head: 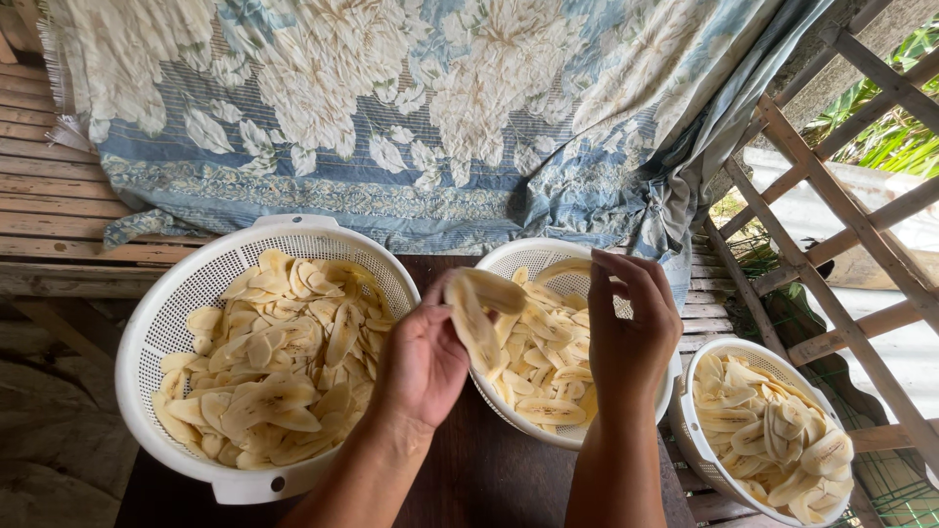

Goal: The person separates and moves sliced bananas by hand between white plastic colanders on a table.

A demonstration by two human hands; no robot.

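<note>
Dark wooden table top [489, 469] carries three white perforated plastic colanders, each heaped with pale yellow, thin, lengthwise-cut banana slices. Taking the middle colander [518, 256] as landmark: the large colander [171, 303] sits just left of it, handles at its rim, and the small colander [704, 450] lies to its right and lower, at the table's edge. Behind the middle colander hangs a blue cloth [391, 108] with cream flower print, draped over weathered plank boards [49, 186]. Right of it rises a rough wooden lattice [831, 196], with green leaves beyond.

Above the middle colander's left rim, the left hand [423, 362] pinches a couple of long, curved banana slices [477, 318] between thumb and fingers. The right hand [631, 328] hovers over the same colander's right side, fingers curled and pinched near one slice edge [562, 268]; whether it grips that slice I cannot tell.
</note>
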